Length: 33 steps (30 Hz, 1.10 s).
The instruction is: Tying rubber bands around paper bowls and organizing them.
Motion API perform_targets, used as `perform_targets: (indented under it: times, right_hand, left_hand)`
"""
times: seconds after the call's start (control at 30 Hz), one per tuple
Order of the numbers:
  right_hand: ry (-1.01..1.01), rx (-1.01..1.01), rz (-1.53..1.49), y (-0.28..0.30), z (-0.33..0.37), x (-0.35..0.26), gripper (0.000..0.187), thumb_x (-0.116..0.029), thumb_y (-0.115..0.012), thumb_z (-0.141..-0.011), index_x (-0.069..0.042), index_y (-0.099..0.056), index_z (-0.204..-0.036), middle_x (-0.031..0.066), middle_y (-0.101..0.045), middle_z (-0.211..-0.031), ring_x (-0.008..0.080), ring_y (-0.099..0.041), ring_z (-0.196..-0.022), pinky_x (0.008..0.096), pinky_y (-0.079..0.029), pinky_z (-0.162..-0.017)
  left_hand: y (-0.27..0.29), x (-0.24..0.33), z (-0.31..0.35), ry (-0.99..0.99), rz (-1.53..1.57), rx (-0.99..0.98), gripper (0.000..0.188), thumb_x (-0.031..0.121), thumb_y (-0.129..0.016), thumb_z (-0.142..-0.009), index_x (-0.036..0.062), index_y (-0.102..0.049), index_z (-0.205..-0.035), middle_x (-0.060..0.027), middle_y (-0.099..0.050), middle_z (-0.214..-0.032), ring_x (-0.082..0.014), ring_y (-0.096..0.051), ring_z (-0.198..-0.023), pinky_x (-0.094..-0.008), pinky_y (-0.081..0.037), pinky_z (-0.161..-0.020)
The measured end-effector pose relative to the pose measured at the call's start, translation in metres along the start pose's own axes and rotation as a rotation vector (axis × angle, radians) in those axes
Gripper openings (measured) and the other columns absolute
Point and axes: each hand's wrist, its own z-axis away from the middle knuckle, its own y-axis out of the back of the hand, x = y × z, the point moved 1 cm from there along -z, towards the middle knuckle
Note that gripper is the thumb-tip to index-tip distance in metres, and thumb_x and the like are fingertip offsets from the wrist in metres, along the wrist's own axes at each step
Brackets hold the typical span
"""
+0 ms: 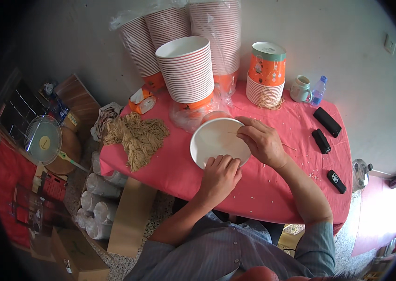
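Tipping toward the near side, the white-lined paper bucket [207, 140] is lying on a red-clothed table [254, 206], between both hands. The left hand [220, 175] is curling over the bucket's near rim, fingers drawn together; whether it is gripping anything, I cannot tell. The right hand [262, 143] is pinching a thin tan strand [232, 133] between thumb and fingertips at the bucket's right rim. Pale specks [311, 176] are dotting the table right of the bucket. Left of it, a heap of tan strands [137, 136] is spreading; behind it, a stack of nested buckets [186, 70] is standing before plastic-wrapped stacks [214, 37] and a grey wall [310, 23]. The table's near edge is running between the bucket and a striped shirt [207, 248]; its left edge is passing above a carton [132, 215], lower left of the bucket. The widest stretch of cloth is opening rightward from the bucket toward three dark objects [321, 141], while heap and stack are hemming its left and far sides.
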Motion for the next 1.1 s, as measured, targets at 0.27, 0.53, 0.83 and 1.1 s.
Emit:
perform_targets:
  times: [0.27, 0.53, 0.83, 1.1]
  right_hand:
    - [-0.294, 0.036, -0.491, 0.05, -0.017, -0.037, 0.007, -0.001, -0.072, -0.098, 0.002, -0.072, -0.104, 0.0166, -0.078, -0.117, 0.0297, -0.077, -0.108, 0.038, -0.059, -0.097]
    - [-0.228, -0.175, -0.313, 0.021, -0.011, -0.026, 0.011, -0.006, -0.074, -0.094, 0.0, -0.073, -0.102, 0.0158, -0.079, -0.115, 0.03, -0.077, -0.098, 0.0393, -0.059, -0.075]
    - [-0.176, -0.139, -0.222, 0.014, -0.006, -0.025, 0.012, -0.008, -0.075, -0.093, 0.001, -0.07, -0.1, 0.0184, -0.078, -0.114, 0.0365, -0.076, -0.096, 0.0458, -0.06, -0.08]
    - [-0.226, -0.17, -0.211, 0.018, -0.007, -0.029, 0.013, -0.007, -0.075, -0.091, 0.001, -0.067, -0.098, 0.0171, -0.076, -0.111, 0.0381, -0.074, -0.091, 0.046, -0.06, -0.08]
  left_hand:
    - [0.023, -0.022, -0.019, 0.3, 0.35, 0.335, 0.017, 0.009, -0.076, -0.1, 0.0004, -0.069, -0.113, -0.0153, -0.073, -0.091, -0.0371, -0.071, -0.08, -0.0473, -0.055, -0.073]
    - [0.017, -0.029, -0.004, 0.395, 0.438, 0.325, 0.021, 0.018, -0.074, -0.108, 0.0006, -0.069, -0.118, -0.0173, -0.076, -0.095, -0.0308, -0.077, -0.081, -0.0374, -0.058, -0.069]
    - [0.014, -0.029, -0.006, 0.359, 0.381, 0.314, 0.018, 0.014, -0.071, -0.11, -0.0015, -0.068, -0.118, -0.0134, -0.083, -0.097, -0.018, -0.08, -0.089, -0.0316, -0.06, -0.074]
    - [0.013, -0.023, -0.011, 0.323, 0.432, 0.338, 0.02, 0.018, -0.074, -0.108, 0.0015, -0.068, -0.117, -0.0163, -0.076, -0.094, -0.031, -0.077, -0.08, -0.0385, -0.058, -0.068]
